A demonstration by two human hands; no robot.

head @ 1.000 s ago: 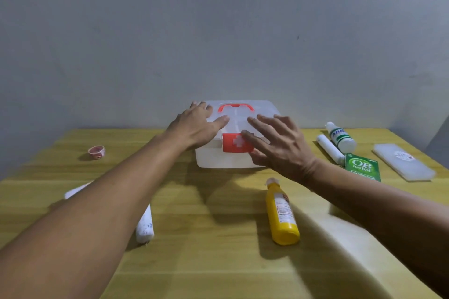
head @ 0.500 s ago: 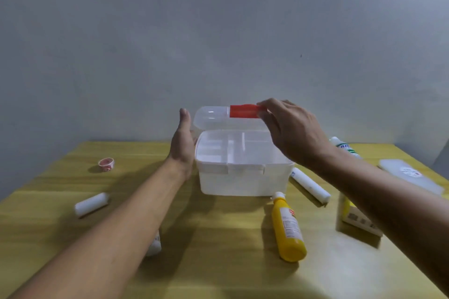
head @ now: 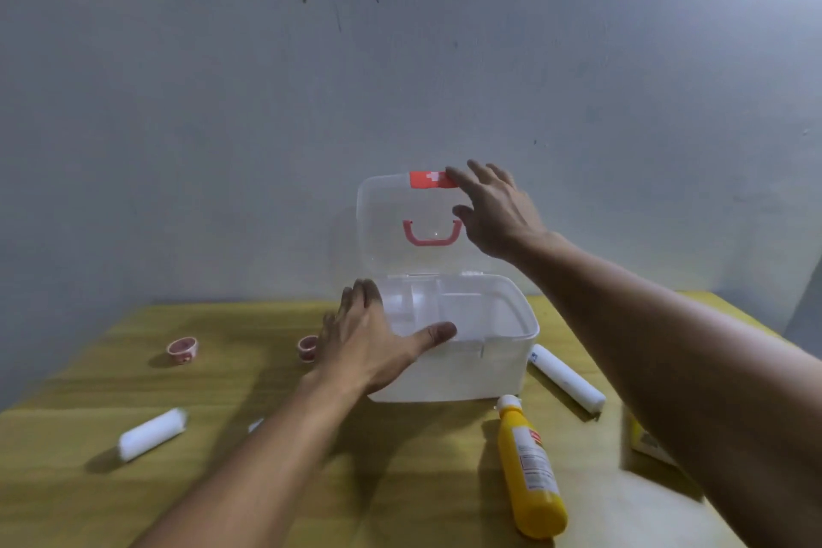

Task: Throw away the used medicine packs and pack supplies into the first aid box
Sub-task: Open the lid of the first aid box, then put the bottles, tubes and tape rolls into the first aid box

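A white translucent first aid box (head: 502, 365) stands open on the yellow wooden table (head: 400, 481), its inner compartments showing. Its clear lid (head: 387, 227) stands upright, with a red latch (head: 429, 179) at the top edge and a red handle (head: 430, 234). My right hand (head: 493, 214) is at the lid's right edge with fingers spread, fingertips by the latch. My left hand (head: 373, 338) rests flat against the box's left front rim, thumb over the edge. A yellow bottle (head: 529, 472) lies in front of the box. White rolls lie at right (head: 567, 378) and left (head: 151, 434).
Two small pink tape rolls (head: 182, 349) (head: 308, 347) sit left of the box. A yellowish pack (head: 645, 440) shows partly behind my right forearm. A grey wall stands close behind the table. The table's right edge runs near my right arm.
The lid has swung from closed to fully upright. My right hand rose with it and loosened from the latch. My left hand moved from the box's side to its front rim.
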